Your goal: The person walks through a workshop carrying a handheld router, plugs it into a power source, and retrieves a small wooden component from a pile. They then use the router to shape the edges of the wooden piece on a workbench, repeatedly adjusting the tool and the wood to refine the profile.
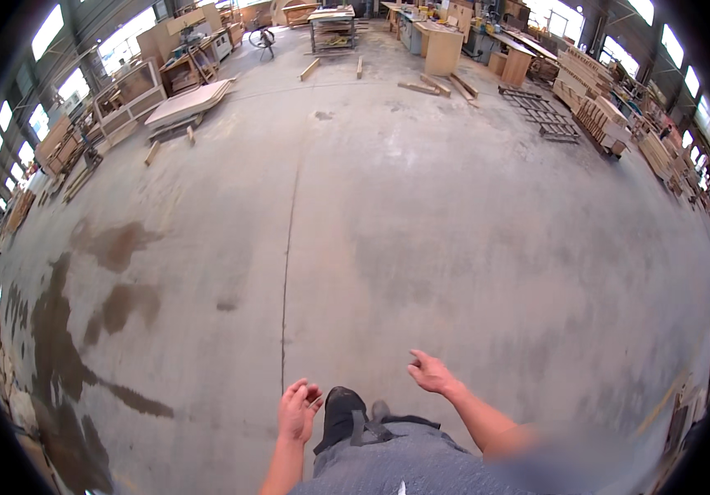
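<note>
My left hand (299, 410) hangs low in front of me with the fingers loosely curled and nothing in it. My right hand (430, 372) is stretched a little further forward, fingers apart, also holding nothing. Both hover over the bare concrete floor (421, 247), touching no object. My dark shoe (341, 417) and grey trouser leg show between the two hands.
Dark wet stains (66, 330) spread over the floor at the left. A stack of boards (190, 103) lies far left; loose planks (429, 85) and metal grids (540, 111) lie far ahead. Wooden panels and workbenches (602, 115) line the right side. A floor joint (287, 247) runs straight ahead.
</note>
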`<state>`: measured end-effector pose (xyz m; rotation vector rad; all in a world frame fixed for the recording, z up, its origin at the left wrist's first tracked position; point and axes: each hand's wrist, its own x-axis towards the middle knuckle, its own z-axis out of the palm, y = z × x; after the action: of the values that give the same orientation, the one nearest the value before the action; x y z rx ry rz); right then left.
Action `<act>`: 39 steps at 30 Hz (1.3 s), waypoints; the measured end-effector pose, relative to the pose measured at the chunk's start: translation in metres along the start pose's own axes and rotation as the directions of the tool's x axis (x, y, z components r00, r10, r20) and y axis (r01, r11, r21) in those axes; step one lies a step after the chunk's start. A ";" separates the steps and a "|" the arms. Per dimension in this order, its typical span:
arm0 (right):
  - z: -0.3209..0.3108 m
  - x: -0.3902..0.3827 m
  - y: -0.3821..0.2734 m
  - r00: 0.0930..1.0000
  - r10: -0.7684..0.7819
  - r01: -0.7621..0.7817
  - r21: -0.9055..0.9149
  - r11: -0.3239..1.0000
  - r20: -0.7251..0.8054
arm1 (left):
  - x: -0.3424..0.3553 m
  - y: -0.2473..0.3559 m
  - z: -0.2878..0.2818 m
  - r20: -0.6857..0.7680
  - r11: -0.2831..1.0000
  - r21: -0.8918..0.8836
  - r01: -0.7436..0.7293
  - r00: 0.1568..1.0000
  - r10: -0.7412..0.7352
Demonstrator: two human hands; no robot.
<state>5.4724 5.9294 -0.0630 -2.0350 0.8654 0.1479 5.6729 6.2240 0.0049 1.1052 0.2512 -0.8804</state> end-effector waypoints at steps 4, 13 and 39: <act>-0.054 0.169 -0.039 0.989 -0.144 0.143 -0.013 0.990 -0.046 | 0.143 0.054 0.034 -0.028 1.000 0.029 -0.010 1.000 0.011; -0.100 0.385 0.036 0.940 0.323 -0.300 -0.190 0.935 0.107 | 0.451 0.225 0.178 0.006 0.984 0.172 0.051 0.999 -0.053; -0.597 1.283 -0.090 0.948 0.225 -0.203 0.120 0.972 -0.225 | 1.304 0.416 0.439 0.162 -0.539 0.718 -0.439 0.860 -0.485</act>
<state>6.3617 4.8302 -0.1716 -1.8904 1.2215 -0.0180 6.7162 5.2751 -0.2727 2.5748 -1.6786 -1.4246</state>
